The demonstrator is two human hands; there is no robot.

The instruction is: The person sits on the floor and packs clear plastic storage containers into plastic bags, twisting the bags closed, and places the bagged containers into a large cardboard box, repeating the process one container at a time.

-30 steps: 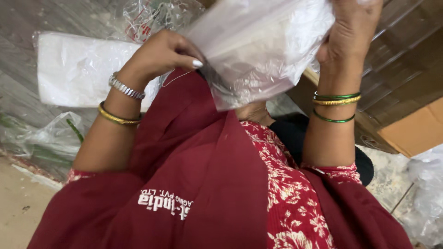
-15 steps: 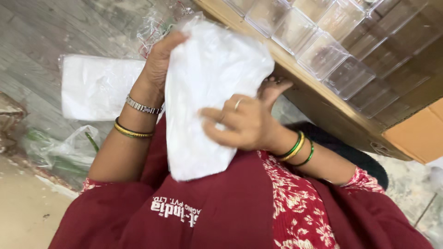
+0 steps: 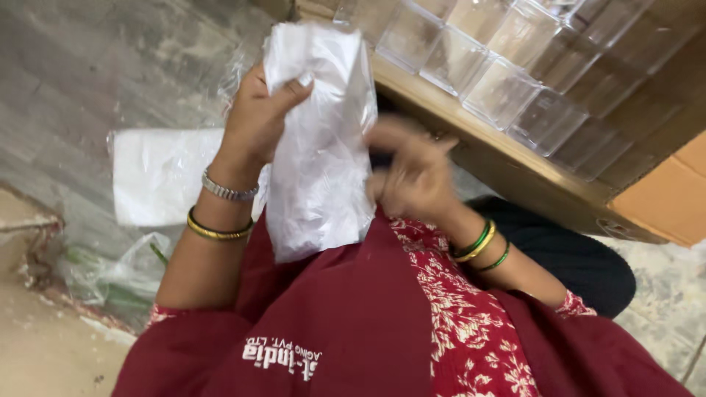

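Bag [image 3: 320, 169] gripped by left hand [image 3: 257, 121]; clear boxes [image 3: 507, 81] behind, right hand [image 3: 412, 176] blurred.

The left hand [image 3: 261, 121] is curling its fingers [image 3: 298, 87] shut at the top, forearm upright. The right hand [image 3: 412, 176] is blurring beside those fingers, half-curled.

Wooden shelf [image 3: 500, 158] crossing upper right, carrying a row of clear plastic boxes [image 3: 507, 66] set side by side. Grey floor [image 3: 95, 73] at left, bearing a flat white bag stack [image 3: 165, 176] and a crumpled clear bag [image 3: 121, 276].
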